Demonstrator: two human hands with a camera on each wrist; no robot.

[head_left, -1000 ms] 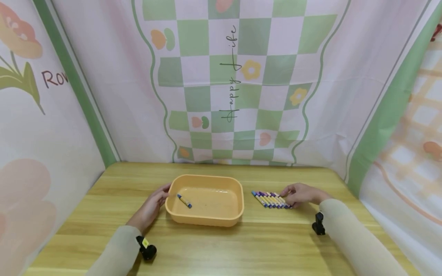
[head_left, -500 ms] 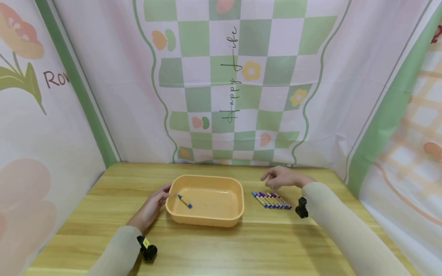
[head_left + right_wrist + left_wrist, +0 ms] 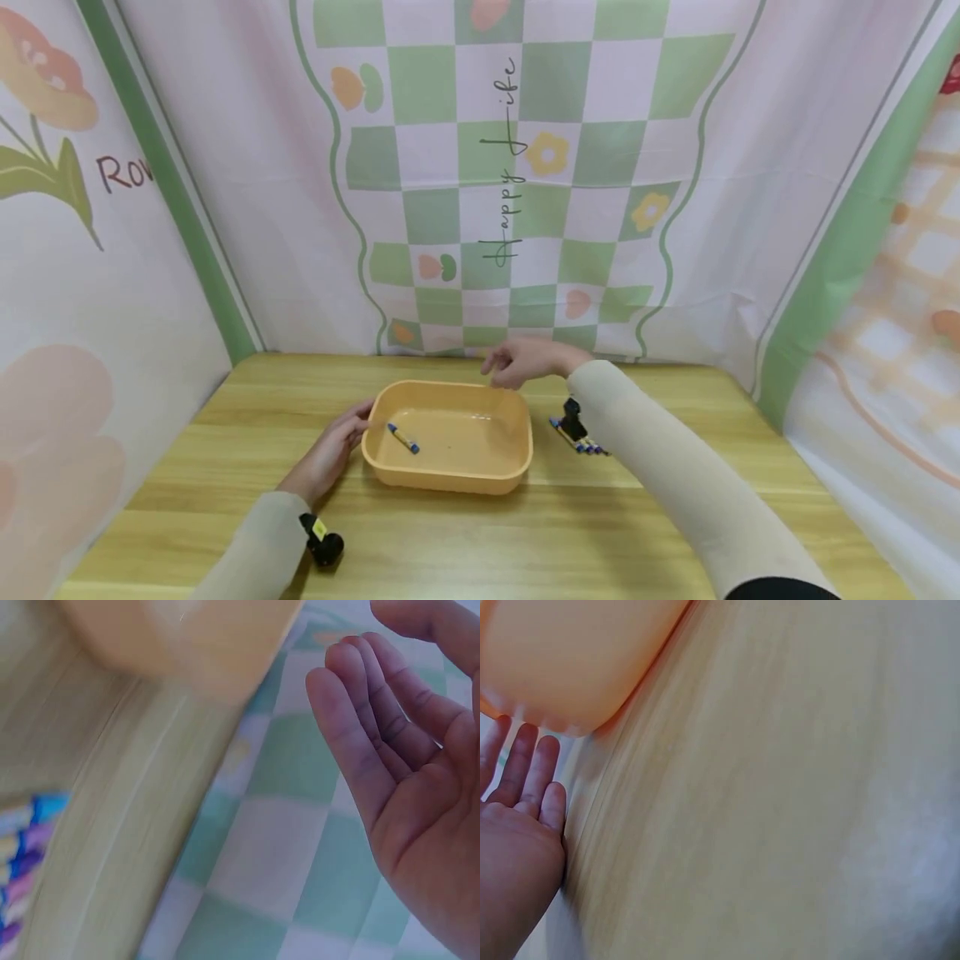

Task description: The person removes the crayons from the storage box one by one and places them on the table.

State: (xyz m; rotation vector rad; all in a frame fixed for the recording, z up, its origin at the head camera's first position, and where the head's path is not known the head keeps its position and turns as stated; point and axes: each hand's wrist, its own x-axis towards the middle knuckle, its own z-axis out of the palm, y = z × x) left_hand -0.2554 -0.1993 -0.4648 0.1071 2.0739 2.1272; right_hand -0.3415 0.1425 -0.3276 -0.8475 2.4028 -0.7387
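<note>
A shallow orange plastic tray [image 3: 447,482] stands on the wooden table, with one blue-tipped crayon [image 3: 403,438] lying inside at its left. My left hand [image 3: 336,446] is at the tray's left end; in the left wrist view, its extended fingers [image 3: 538,769] reach the outer wall. Over the tray's far right corner hovers my right hand [image 3: 531,362], fingers loosely bent, with nothing seen in it in the right wrist view. A row of crayons [image 3: 577,442] lies right of the tray, partly hidden by the right sleeve and wrist camera; coloured ends [image 3: 34,832] show in the right wrist view.
The table [image 3: 465,542] has light wood grain. Behind its far edge hangs a green-and-white checked curtain [image 3: 517,167], with printed cloth at both sides. Black cameras sit on the left wrist [image 3: 324,543] and right wrist [image 3: 573,418].
My right hand has left the row of crayons, rising and travelling left to the tray's far right corner. The left hand, the tray and the crayon inside stay put.
</note>
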